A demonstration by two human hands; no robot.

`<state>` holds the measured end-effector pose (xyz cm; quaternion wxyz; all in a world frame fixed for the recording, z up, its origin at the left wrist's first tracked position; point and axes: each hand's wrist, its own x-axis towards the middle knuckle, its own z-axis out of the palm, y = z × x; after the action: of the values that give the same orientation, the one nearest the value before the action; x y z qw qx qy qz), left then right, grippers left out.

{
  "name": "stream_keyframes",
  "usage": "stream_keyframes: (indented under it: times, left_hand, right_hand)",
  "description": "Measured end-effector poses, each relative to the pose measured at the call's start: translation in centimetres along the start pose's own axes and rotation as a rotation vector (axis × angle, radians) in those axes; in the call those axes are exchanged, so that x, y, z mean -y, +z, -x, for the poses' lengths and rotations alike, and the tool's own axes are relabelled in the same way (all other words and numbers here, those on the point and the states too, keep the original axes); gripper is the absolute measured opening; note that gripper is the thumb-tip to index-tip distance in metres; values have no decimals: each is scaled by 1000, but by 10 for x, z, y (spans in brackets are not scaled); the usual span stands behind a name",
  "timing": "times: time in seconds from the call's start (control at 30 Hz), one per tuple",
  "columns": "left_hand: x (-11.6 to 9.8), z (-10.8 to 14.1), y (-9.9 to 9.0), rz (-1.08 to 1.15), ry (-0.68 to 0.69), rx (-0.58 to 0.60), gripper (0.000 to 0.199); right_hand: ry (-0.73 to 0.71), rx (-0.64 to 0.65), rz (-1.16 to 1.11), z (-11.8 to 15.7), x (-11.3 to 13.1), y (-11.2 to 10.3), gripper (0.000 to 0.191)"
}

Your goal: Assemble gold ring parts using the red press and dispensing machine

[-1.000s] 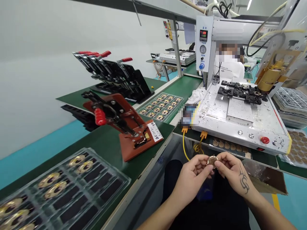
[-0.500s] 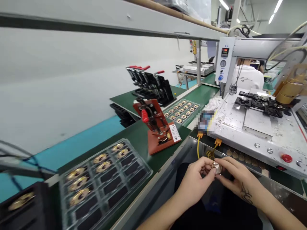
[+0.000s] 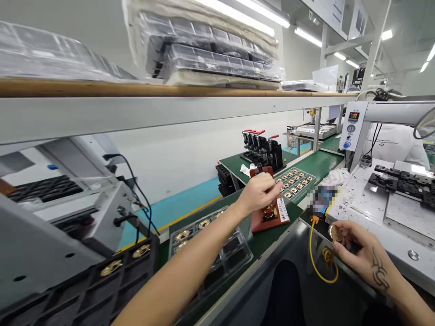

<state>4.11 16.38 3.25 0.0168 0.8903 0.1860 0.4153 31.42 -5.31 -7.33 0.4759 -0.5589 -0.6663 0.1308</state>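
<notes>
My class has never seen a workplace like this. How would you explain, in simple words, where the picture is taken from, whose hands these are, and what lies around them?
There is no robot: these are one person's bare hands, seen by a camera worn on their head. The right hand holds a round gold-coloured piece. The left hand is at a red-brown fixture; its exact grip is hidden. On the green bench, one clear tray lies partly behind the left forearm, and another beyond the fixture; both hold gold-coloured parts. A white machine stands to the right.
</notes>
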Motion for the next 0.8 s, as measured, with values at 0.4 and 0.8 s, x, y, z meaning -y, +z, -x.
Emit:
stream_keyframes:
  times: [0.4,0.8]
  left_hand:
    - [82,11,-52,120,-768,-41,26]
    - [69,108,76,220,-752,402,17]
  right_hand:
    - [-2,172,-141,-77,-17,85,25]
    - [-88,275,-38,-132,-58,168,21]
